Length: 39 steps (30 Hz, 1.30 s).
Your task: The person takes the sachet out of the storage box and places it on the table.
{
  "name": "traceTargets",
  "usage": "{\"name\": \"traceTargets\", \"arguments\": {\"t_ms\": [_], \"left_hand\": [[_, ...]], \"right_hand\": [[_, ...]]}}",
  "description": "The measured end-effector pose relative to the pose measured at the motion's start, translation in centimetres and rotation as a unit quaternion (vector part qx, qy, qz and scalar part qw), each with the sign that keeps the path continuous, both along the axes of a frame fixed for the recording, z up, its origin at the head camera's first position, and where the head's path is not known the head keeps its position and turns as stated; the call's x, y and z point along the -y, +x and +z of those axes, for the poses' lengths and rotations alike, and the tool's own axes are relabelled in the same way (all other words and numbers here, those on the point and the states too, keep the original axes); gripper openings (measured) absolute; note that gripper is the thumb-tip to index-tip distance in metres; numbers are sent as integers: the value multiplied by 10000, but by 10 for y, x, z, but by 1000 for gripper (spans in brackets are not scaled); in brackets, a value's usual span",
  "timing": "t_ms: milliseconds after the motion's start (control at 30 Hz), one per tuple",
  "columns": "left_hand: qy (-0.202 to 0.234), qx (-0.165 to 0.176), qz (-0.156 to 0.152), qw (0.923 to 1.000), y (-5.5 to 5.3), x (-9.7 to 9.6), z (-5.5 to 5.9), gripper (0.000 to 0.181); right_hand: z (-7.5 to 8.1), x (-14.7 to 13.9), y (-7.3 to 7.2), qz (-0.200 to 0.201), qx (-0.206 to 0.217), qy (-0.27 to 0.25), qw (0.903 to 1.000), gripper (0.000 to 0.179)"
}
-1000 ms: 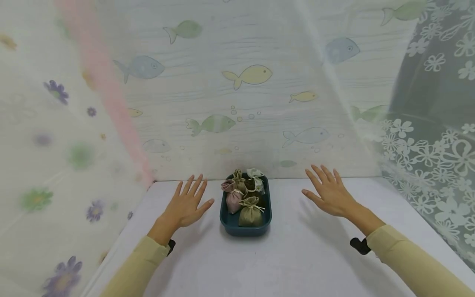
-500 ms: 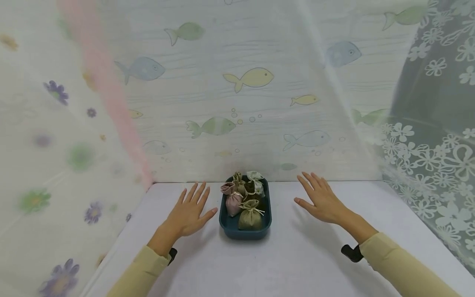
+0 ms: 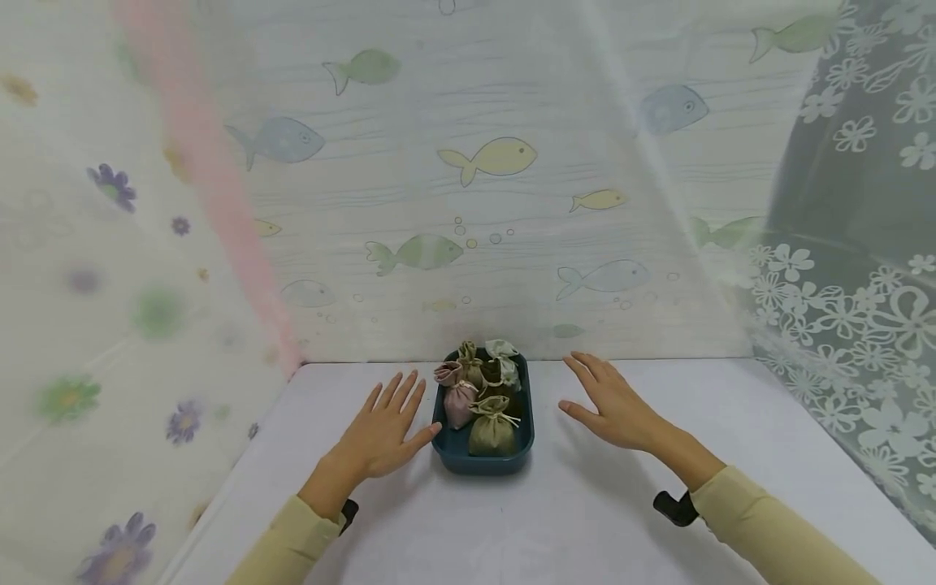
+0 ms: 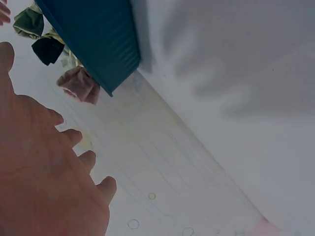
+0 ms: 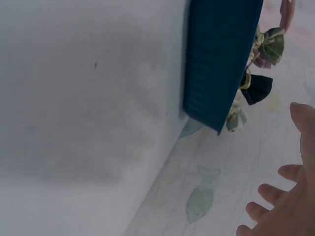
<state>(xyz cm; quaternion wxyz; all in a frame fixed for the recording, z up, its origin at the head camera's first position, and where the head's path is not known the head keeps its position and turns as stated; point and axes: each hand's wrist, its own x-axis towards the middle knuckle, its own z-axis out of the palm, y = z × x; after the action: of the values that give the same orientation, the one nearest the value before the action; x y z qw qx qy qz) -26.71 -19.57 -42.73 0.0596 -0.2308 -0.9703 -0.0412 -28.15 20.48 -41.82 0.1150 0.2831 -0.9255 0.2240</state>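
Note:
A dark teal plastic basket (image 3: 483, 465) stands on the white table, holding several small drawstring pouches. In front lies an olive-green pouch (image 3: 493, 435), with a pink pouch (image 3: 459, 405) to its left. A pale floral pouch (image 3: 504, 361) and another olive pouch (image 3: 470, 366) are at the back; a dark one between them is partly hidden. My left hand (image 3: 380, 435) hovers just left of the basket, fingers spread, its thumb close to the rim. To the right of the basket, apart from it, my right hand (image 3: 617, 406) is raised with fingers extended. Neither hand holds anything.
The white table (image 3: 504, 536) spreads around the basket. Behind it hangs a fish-printed curtain (image 3: 490, 244). A flower-printed sheet (image 3: 146, 325) drapes down the left side, and a lace-patterned curtain (image 3: 841, 309) hangs on the right.
Both hands have moved inward toward the basket and slightly nearer the person; the right hand has travelled farther. The basket and pouches stay in place on the table.

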Motion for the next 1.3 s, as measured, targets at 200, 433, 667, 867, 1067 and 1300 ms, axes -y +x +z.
{"name": "traceTargets", "arguments": {"t_ms": [200,433,667,867,1067,1300], "left_hand": [[-88,129,-27,9999,7,-8,5,88],[-149,292,-167,9993,12,-17,6,88],[15,359,-293,9989,14,-23,0,86],[199,699,-229,9971,12,-25,-5,93],[204,823,-191,9962,9,-27,-9,98],[299,943,-241,9948,10,-30,-9,101]], "right_hand": [[1,10,3,134,204,-238,9994,77],[2,22,2,255,353,-388,9983,76],[-2,33,2,374,622,-528,9960,74],[-7,43,2,460,871,-643,9931,73],[-9,59,-3,563,1172,-767,9885,67],[-18,76,-9,602,1151,-950,9870,60]]}}
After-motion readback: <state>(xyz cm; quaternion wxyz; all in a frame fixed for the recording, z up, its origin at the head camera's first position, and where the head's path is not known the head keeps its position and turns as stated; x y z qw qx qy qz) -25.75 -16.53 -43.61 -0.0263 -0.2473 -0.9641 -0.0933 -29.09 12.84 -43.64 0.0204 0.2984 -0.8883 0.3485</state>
